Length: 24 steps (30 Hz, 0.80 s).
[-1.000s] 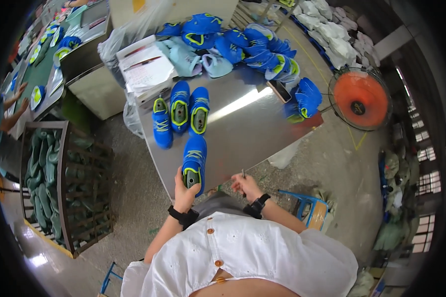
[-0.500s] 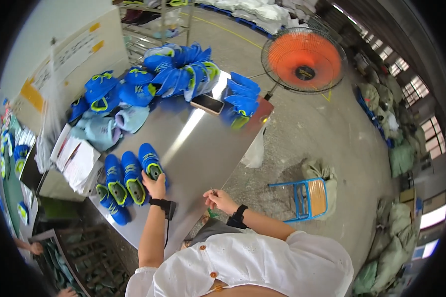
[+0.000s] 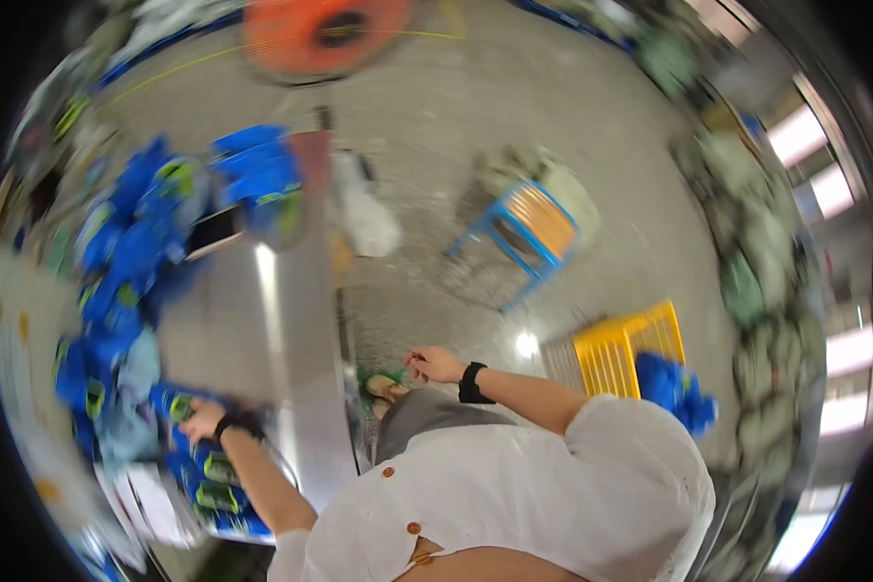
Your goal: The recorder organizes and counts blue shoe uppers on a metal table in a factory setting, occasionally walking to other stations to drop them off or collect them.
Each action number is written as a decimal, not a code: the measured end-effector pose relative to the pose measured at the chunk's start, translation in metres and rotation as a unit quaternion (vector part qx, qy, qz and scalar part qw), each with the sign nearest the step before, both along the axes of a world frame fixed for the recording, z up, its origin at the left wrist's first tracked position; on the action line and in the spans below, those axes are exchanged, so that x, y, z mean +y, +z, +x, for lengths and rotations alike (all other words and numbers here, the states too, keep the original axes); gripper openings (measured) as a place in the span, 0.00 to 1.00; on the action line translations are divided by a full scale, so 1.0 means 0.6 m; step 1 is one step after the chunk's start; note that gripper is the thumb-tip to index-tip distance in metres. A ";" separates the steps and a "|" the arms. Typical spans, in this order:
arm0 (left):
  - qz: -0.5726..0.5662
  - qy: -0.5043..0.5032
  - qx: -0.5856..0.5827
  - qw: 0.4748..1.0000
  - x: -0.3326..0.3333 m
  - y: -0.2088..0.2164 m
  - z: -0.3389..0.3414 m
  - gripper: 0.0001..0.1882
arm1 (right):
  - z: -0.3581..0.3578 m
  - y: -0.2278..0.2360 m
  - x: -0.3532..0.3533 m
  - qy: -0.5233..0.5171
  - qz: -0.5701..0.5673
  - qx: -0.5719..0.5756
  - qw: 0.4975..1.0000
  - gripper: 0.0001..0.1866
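My left hand [image 3: 202,419] grips the opening of a blue sports shoe [image 3: 170,400] with lime trim, the end one of a row on the steel table [image 3: 310,407]. Beside it, nearer my body, lie more blue shoes [image 3: 215,498] with lime collars. My right hand [image 3: 435,364] hovers off the table's right edge, above my lap, its fingers curled in; what they hold, if anything, is too small to make out. Light-blue shoe uppers [image 3: 131,393] and a heap of blue uppers [image 3: 126,291] lie beyond the left hand. Motion blurs the left side.
A phone [image 3: 213,231] lies by a stack of blue uppers [image 3: 257,165] at the table's far end. White papers [image 3: 155,500] are at the left. Right of the table stand a blue-framed stool [image 3: 538,228] and a yellow crate [image 3: 606,354] near blue pieces [image 3: 674,388]. An orange fan [image 3: 301,34] stands far off.
My view has swung to the right, so table and shoes now sit further left and the yellow crate shows. The left hand is still at the end shoe; the thin tool seen in my right hand no longer shows.
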<state>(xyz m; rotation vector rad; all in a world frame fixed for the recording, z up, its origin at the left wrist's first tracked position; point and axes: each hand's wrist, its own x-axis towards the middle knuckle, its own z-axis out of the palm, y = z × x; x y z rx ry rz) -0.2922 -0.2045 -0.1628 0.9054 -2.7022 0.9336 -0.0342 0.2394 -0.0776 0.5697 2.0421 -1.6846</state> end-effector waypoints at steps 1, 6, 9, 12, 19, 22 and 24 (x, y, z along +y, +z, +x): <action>0.004 0.000 -0.036 0.999 -0.004 -0.007 -0.018 0.14 | 0.051 -0.007 0.023 -0.059 0.009 -0.008 0.998 0.12; -0.053 -0.127 0.059 0.989 -0.007 -0.048 -0.075 0.13 | 0.420 -0.124 0.140 -0.162 0.278 -0.190 0.928 0.14; 0.040 -0.325 0.018 0.945 0.161 -0.065 -0.093 0.13 | 0.634 -0.099 0.149 -0.262 0.299 -0.387 0.832 0.15; 0.114 -0.506 -0.033 0.854 0.323 -0.074 -0.076 0.14 | 0.741 -0.070 0.141 -0.288 0.232 -0.460 0.807 0.14; 0.255 -0.751 -0.157 0.589 0.604 -0.122 0.104 0.14 | 0.975 -0.147 0.065 -0.435 0.049 -0.393 0.809 0.14; 0.308 -0.803 -0.196 0.471 0.750 -0.143 0.227 0.15 | 1.098 -0.222 0.073 -0.421 0.090 -0.434 0.791 0.14; 0.340 -0.826 -0.224 0.389 0.844 -0.169 0.328 0.15 | 1.209 -0.246 0.119 -0.440 0.119 -0.461 0.762 0.15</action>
